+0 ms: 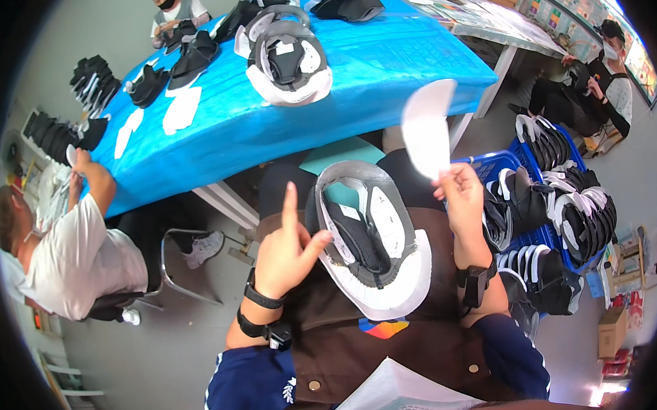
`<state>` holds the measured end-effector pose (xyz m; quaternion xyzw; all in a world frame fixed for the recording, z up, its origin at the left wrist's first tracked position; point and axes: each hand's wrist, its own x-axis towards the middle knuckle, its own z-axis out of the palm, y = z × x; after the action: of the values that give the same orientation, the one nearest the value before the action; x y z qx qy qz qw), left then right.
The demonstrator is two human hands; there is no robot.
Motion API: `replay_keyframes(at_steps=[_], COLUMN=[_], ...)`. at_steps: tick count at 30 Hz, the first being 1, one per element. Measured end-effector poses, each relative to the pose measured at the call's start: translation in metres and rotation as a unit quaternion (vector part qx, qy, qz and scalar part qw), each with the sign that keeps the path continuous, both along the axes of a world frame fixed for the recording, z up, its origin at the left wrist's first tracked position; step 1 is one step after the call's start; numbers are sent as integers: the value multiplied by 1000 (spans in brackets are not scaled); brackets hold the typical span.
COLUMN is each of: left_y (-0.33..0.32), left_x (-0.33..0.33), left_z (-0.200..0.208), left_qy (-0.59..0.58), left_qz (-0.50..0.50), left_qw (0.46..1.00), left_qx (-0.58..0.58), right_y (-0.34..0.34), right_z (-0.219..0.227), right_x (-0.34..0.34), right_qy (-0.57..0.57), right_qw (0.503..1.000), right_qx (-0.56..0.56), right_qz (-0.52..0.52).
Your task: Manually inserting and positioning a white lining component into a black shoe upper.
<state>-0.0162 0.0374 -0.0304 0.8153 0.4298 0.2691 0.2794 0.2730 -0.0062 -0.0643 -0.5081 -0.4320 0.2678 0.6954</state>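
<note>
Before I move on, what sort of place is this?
Probably a footwear workshop: what look like shoe uppers lie on the blue-covered table and in blue crates, and the right hand holds a white piece.

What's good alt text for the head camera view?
A person's right hand holds up a thin white curved piece, while the left hand is at the edge of a black, grey and white shoe-like piece. Beyond is a blue-covered table bearing similar pieces; blue baskets at right hold more.
</note>
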Motion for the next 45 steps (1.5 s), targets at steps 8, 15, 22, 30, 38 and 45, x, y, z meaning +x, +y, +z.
replay_keyframes(at_steps=[8, 15, 22, 30, 38, 45], left_y=[9, -3, -21, -12, -15, -1], left_x=[11, -1, 4, -23, -29, -11], left_z=[-50, -23, -15, -23, -14, -32], left_qy=[-263, -490, -487, -213, -102, -373], left_qz=[-149, -152, -134, -172, -148, -52], left_qw=[909, 753, 684, 903, 977, 912], left_qx=[-286, -412, -526, -331, -116, -159], right_y=[19, -4, -17, -30, -22, -26], right_z=[-79, -20, -11, -6, -9, 6], right_x=[9, -16, -31, -56, -60, -50], right_qy=[135, 233, 169, 27, 18, -100], right_qw=[990, 961, 978, 987, 984, 976], right_qx=[-26, 57, -4, -18, -44, -120], right_qz=[28, 139, 118, 155, 173, 154])
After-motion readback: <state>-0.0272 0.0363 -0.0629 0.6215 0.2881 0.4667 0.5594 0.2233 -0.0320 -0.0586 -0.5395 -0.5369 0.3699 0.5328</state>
